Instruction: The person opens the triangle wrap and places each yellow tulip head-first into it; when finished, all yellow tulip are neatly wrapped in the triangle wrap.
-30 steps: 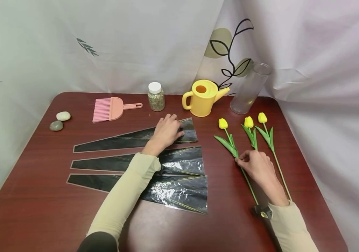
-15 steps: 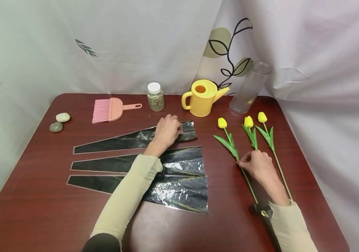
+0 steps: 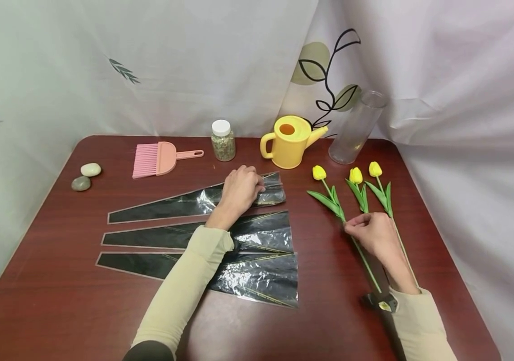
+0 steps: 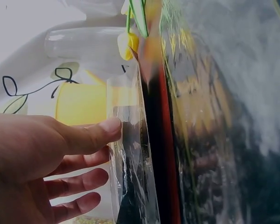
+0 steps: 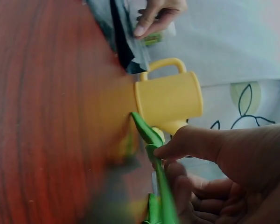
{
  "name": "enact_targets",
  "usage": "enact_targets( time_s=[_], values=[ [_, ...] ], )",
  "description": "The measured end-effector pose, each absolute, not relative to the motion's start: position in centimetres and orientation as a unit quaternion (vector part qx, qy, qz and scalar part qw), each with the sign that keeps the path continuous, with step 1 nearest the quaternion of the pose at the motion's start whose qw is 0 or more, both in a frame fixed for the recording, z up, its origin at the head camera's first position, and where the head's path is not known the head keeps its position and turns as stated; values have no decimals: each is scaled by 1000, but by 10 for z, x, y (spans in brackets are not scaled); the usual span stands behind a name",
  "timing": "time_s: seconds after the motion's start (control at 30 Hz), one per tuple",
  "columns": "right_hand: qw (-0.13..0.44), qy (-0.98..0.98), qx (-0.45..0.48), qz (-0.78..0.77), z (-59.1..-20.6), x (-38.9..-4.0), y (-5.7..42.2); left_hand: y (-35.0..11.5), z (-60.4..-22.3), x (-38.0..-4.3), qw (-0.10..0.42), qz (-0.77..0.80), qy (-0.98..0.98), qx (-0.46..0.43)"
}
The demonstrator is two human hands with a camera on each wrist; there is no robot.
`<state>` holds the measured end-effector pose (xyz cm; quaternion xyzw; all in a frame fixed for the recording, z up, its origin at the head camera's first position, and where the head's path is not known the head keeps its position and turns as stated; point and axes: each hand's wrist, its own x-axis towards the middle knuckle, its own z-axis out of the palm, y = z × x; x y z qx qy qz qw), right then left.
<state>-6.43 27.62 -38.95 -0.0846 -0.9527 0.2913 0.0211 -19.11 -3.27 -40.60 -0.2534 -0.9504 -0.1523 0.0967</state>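
Pinching the edge of the far plastic sleeve (image 3: 194,201) between thumb and forefinger, the person's left hand (image 3: 238,189) leaves its other three fingers slightly bent and apart from the plastic. That sleeve's wide end rises a little at the grip. Three black, clear-edged sleeves lie side by side on the one table (image 3: 49,281), narrow ends to the left; the middle sleeve (image 3: 263,230) and the near sleeve (image 3: 257,276) pass under the left arm.

Over on the right I count three yellow tulips. The right hand (image 3: 374,233) nips the stem of the left tulip (image 3: 327,202) just below its leaves, thumb against forefinger, the remaining fingers curled loosely behind; whether that stem touches the table I can't tell. The middle tulip (image 3: 355,175) runs partly beneath this hand, and the right tulip (image 3: 381,199) lies just beyond it.

Along the back stand one yellow watering can (image 3: 289,145), one glass vase (image 3: 358,128) and one white-capped jar (image 3: 224,145). One pink brush (image 3: 165,158) lies left of the jar, and two stones, a white stone (image 3: 90,169) and a grey stone (image 3: 80,183), sit near the left edge.
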Motion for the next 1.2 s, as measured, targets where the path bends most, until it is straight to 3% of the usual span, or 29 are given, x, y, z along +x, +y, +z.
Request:
enact_targets(
  time_s=[0.23,0.5,0.63,0.93,1.07,1.2],
  values=[
    [-123,-847,-116,504,-378,-66,287,-36,-403,-188,96,-157,-950,-251],
    [-158,-683,-118,704,-373,-69,284,-40,-403,-185,96,-163,-949,-254],
    [-117,-598,-113,785,-373,-74,279,-40,-402,-184,103,-168,-946,-259],
    [116,-458,-219,854,-383,-109,271,-41,-400,-185,111,-171,-942,-268],
    [144,-439,-248,851,-397,-129,254,-41,-398,-184,113,-174,-940,-271],
    [123,-451,-271,842,-412,-141,222,-39,-398,-183,113,-175,-939,-275]
  ],
)
